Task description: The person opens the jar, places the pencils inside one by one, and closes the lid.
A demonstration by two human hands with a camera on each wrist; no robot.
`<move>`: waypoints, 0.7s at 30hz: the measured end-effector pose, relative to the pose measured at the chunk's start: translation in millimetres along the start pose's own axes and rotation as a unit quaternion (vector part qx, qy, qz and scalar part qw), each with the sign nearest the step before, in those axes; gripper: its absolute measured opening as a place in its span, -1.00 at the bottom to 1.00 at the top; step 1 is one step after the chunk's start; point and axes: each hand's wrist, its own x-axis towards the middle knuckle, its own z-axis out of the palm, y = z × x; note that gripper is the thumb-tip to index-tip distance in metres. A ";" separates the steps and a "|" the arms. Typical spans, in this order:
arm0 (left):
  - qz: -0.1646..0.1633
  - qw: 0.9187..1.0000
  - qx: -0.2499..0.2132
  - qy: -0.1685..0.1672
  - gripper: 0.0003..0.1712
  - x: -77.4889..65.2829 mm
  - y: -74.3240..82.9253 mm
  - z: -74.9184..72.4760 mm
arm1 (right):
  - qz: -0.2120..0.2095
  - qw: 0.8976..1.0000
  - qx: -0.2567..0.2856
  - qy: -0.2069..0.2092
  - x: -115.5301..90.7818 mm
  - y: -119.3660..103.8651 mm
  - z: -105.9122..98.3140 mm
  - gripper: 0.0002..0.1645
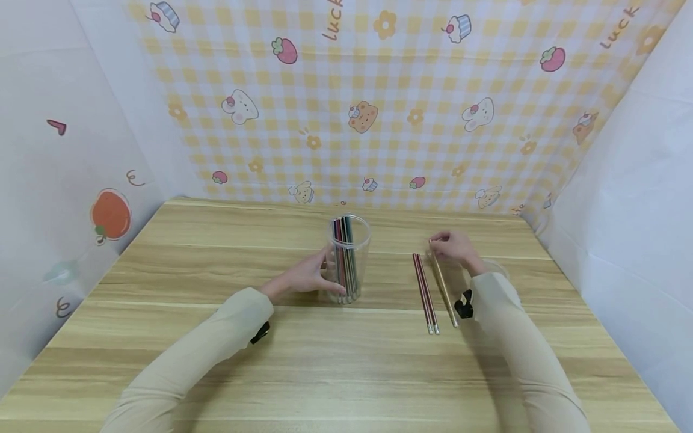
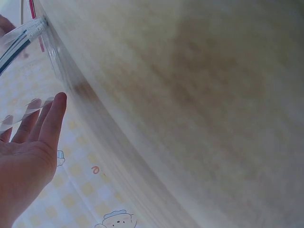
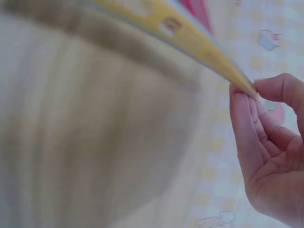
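Note:
A tall clear plastic cup (image 1: 364, 264) stands mid-table with several dark and coloured pencils (image 1: 346, 258) upright inside, leaning to its left side. My left hand (image 1: 308, 273) holds the cup from the left, thumb across its lower front and fingers behind. In the left wrist view, the fingers of the left hand (image 2: 33, 137) extend along the clear wall. Between thumb and fingertips, my right hand (image 3: 270, 137) pinches the far end of a yellow pencil (image 1: 444, 288). Its near end has an eraser and lies low over the table. Two dark red pencils (image 1: 426, 294) lie side by side just left of it.
Partly hidden behind the right sleeve (image 1: 500, 307), a clear round rim (image 1: 495, 267) shows on the wood-grain table (image 1: 346, 373). A yellow checked cloth (image 1: 346, 78) hangs along the back edge, with white cloth on both sides.

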 end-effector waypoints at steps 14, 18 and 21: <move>-0.009 1.000 -0.007 -0.007 0.21 -5.9 15.9 -2.9 | -0.095 0.985 0.132 0.062 -5.6 -65.9 -14.7 -0.60; -0.010 1.000 -0.005 -0.006 0.21 -5.4 15.4 -2.8 | -0.098 0.980 0.158 0.078 -9.0 -82.7 -15.0 -0.63; -0.010 1.000 -0.003 -0.006 0.20 -5.9 15.9 -2.9 | -0.101 0.975 0.174 0.091 -12.5 -94.2 -13.9 -0.66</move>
